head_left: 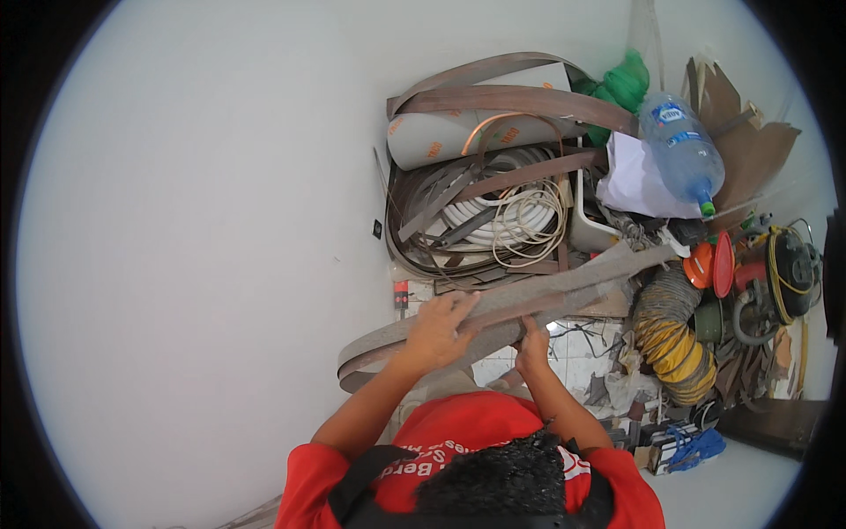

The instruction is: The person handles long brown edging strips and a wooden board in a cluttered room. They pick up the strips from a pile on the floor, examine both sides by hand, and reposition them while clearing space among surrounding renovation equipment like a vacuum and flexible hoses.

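Note:
A long, flexible grey-brown strip (551,289) stretches across in front of me and doubles back in a loop at its left end. My left hand (438,331) lies over the strip, touching it with fingers stretched and spread. Closer to my body, my right hand (531,346) is closed around the strip's near part, its thumb up against it. The strip's far right end passes above a ribbed yellow-and-grey hose (674,339).
Beyond the strip sits a bin of coiled white tubing (493,212), with a grey roll (476,137) behind. A large water bottle (683,150), white paper (634,181) and a black vacuum-like machine (787,278) crowd the right. A white wall (194,264) bounds the left.

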Action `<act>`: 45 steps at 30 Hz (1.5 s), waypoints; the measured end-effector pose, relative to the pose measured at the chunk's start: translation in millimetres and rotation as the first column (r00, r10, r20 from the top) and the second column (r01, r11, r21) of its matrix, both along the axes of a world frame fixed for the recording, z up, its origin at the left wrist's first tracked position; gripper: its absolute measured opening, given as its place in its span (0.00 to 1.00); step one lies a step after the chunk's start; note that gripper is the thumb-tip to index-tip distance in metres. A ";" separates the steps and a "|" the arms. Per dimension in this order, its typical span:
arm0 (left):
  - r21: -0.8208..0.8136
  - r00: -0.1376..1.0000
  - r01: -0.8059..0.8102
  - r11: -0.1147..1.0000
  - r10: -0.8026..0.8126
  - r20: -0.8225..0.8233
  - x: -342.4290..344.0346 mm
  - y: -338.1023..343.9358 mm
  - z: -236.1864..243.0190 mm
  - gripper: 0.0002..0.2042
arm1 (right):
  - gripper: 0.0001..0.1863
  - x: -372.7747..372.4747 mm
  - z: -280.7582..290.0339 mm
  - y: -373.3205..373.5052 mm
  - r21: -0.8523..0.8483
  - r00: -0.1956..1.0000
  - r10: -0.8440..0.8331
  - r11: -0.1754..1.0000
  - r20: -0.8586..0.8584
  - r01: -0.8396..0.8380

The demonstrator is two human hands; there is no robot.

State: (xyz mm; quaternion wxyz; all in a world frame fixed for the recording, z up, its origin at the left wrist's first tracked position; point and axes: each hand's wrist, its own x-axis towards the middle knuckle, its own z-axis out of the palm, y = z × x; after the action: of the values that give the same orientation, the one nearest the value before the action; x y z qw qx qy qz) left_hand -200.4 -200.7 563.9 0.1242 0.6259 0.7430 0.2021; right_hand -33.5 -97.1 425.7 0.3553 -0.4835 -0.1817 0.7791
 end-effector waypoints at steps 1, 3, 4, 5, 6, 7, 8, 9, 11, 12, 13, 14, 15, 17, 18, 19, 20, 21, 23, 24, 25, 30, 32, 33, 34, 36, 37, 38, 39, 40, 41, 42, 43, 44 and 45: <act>-0.031 1.000 0.006 0.999 -0.006 -0.013 4.3 0.5 -4.7 0.32 | 0.21 2.3 1.2 -1.4 -0.012 1.000 0.002 1.000 0.017 -0.002; -0.068 0.998 -0.014 0.998 0.010 -0.057 10.5 4.3 -12.9 0.32 | 0.21 6.4 4.5 -3.2 0.039 0.999 0.044 0.998 -0.004 -0.044; -0.089 0.996 -0.028 0.996 0.020 -0.083 13.8 7.0 -16.3 0.32 | 0.20 8.1 6.5 -3.7 0.056 0.998 0.054 0.997 -0.019 -0.053; -0.108 0.997 -0.029 0.994 0.021 -0.068 18.0 9.5 -19.2 0.33 | 0.20 9.4 8.7 -4.0 0.063 0.998 0.055 0.997 -0.032 -0.053; -0.130 0.998 -0.033 0.991 0.026 -0.058 21.6 13.1 -21.7 0.33 | 0.20 10.4 10.9 -3.8 0.101 0.996 0.078 0.992 -0.041 -0.074; -0.165 0.998 -0.040 0.985 0.032 -0.050 25.2 16.7 -23.7 0.34 | 0.19 11.5 13.1 -3.2 0.132 0.995 0.093 0.988 -0.048 -0.086; -0.149 0.999 -0.037 0.988 0.031 -0.041 29.5 19.2 -25.7 0.34 | 0.19 12.4 15.0 -2.4 0.149 0.994 0.097 0.985 -0.044 -0.089; -0.148 0.999 -0.034 0.988 0.030 -0.032 33.8 21.8 -27.2 0.34 | 0.19 13.4 17.0 -1.1 0.185 0.991 0.100 0.979 -0.083 -0.083; -0.147 1.000 -0.017 0.989 0.015 -0.017 40.8 26.2 -29.4 0.35 | 0.17 15.9 21.0 1.7 0.246 0.980 0.095 0.968 -0.174 -0.051; -0.145 1.000 -0.003 0.989 0.002 -0.010 43.8 27.9 -30.1 0.36 | 0.16 17.4 23.0 2.8 0.217 0.988 0.072 0.975 -0.140 -0.040; -0.134 1.000 0.009 0.991 -0.010 -0.011 46.1 29.4 -30.5 0.36 | 0.15 19.4 25.1 3.8 0.212 0.988 0.061 0.977 -0.140 -0.030; -0.151 1.000 0.022 0.988 -0.020 0.014 48.0 30.7 -30.5 0.37 | 0.14 21.4 27.1 4.5 0.203 0.989 0.044 0.979 -0.145 -0.014; -0.157 0.999 0.034 0.987 -0.029 0.032 49.0 32.1 -30.5 0.38 | 0.14 22.9 28.9 4.7 0.208 0.987 0.050 0.978 -0.151 -0.018; -0.175 0.997 0.060 0.983 -0.051 0.055 49.8 34.7 -29.6 0.39 | 0.14 25.6 31.9 4.7 0.185 0.987 0.028 0.983 -0.161 0.002; -0.188 0.996 0.073 0.979 -0.062 0.061 49.7 35.9 -28.8 0.41 | 0.15 27.2 32.9 4.7 0.214 0.981 0.041 0.977 -0.188 0.000; -0.206 0.994 0.094 0.974 -0.081 0.075 49.2 36.9 -28.2 0.42 | 0.15 28.5 33.1 4.6 0.222 0.979 0.033 0.975 -0.202 0.013; -0.204 0.993 0.103 0.974 -0.090 0.070 48.5 38.0 -27.6 0.45 | 0.16 30.0 32.8 4.7 0.244 0.972 0.034 0.969 -0.232 0.025; -0.207 0.992 0.120 0.971 -0.107 0.073 48.1 39.1 -27.1 0.47 | 0.16 32.4 31.8 5.1 0.225 0.979 0.028 0.974 -0.200 0.018; -0.191 0.987 0.158 0.969 -0.148 0.063 47.5 41.8 -27.3 0.51 | 0.17 37.4 27.6 6.5 0.254 0.975 0.056 0.967 -0.214 0.000; -0.173 0.984 0.179 0.969 -0.173 0.052 47.8 43.1 -28.0 0.53 | 0.16 40.2 24.7 7.0 0.202 0.986 0.026 0.979 -0.165 0.008; -0.187 0.978 0.207 0.960 -0.206 0.025 48.5 45.0 -28.9 0.55 | 0.14 43.5 21.4 7.8 0.184 0.987 0.019 0.983 -0.162 0.011; -0.224 0.965 0.261 0.939 -0.257 0.049 59.2 55.6 -35.3 0.54 | 0.14 54.8 7.9 6.7 0.170 0.955 -0.003 0.984 -0.296 0.056; -0.222 0.963 0.268 0.937 -0.262 0.059 65.0 59.8 -36.5 0.52 | 0.17 58.8 8.4 5.5 0.106 0.943 -0.062 0.989 -0.326 0.102; -0.216 0.964 0.265 0.940 -0.259 0.057 68.0 62.4 -36.6 0.51 | 0.18 62.2 10.5 5.8 0.127 0.913 -0.034 0.987 -0.406 0.093; -0.209 0.964 0.267 0.941 -0.260 0.059 71.0 65.5 -36.8 0.50 | 0.19 65.6 13.4 6.6 0.135 0.886 -0.014 0.987 -0.463 0.086; -0.216 0.962 0.268 0.939 -0.271 0.015 73.9 73.8 -36.5 0.48 | 0.22 72.4 21.2 10.7 0.204 0.833 0.065 0.977 -0.549 0.059; -0.232 0.962 0.266 0.936 -0.274 -0.001 75.7 78.6 -36.2 0.48 | 0.23 74.9 25.5 13.2 0.267 0.806 0.130 0.963 -0.577 0.036; -0.245 0.962 0.262 0.933 -0.274 -0.014 77.8 83.5 -35.9 0.47 | 0.24 76.2 29.5 15.7 0.310 0.780 0.174 0.950 -0.601 0.027; -0.272 0.962 0.256 0.928 -0.272 -0.021 80.2 87.4 -35.3 0.47 | 0.23 75.6 33.0 18.2 0.324 0.828 0.163 0.946 -0.537 0.024; -0.262 0.967 0.232 0.937 -0.252 -0.046 83.3 90.1 -34.4 0.46 | 0.22 72.7 35.7 20.0 0.319 0.873 0.128 0.947 -0.471 0.034; -0.282 0.953 0.266 0.922 -0.295 -0.067 87.5 91.7 -33.2 0.47 | 0.20 69.6 37.7 22.2 0.283 0.909 0.060 0.957 -0.412 0.066; -0.264 0.941 0.285 0.921 -0.321 -0.104 93.2 91.8 -31.7 0.48 | 0.20 65.5 38.7 24.7 0.283 0.966 -0.011 0.955 -0.256 0.087; -0.263 0.925 0.311 0.913 -0.355 -0.138 97.8 91.4 -29.8 0.49 | 0.20 61.7 39.2 27.0 0.256 0.988 -0.116 0.957 -0.098 0.138; -0.237 0.923 0.328 0.914 -0.363 -0.125 101.3 90.3 -27.3 0.50 | 0.21 60.5 39.5 29.5 0.244 0.982 -0.185 0.955 0.032 0.171; -0.223 0.917 0.353 0.908 -0.384 -0.111 103.2 90.4 -24.3 0.51 | 0.21 60.2 39.7 32.2 0.210 0.970 -0.243 0.949 0.016 0.235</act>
State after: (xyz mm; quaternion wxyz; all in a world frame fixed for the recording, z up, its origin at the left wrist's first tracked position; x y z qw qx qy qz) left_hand -97.3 -110.3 539.6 0.1647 0.7532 0.6348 0.0512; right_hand 26.7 -64.9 465.5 0.4914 -0.4786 -0.2091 0.6970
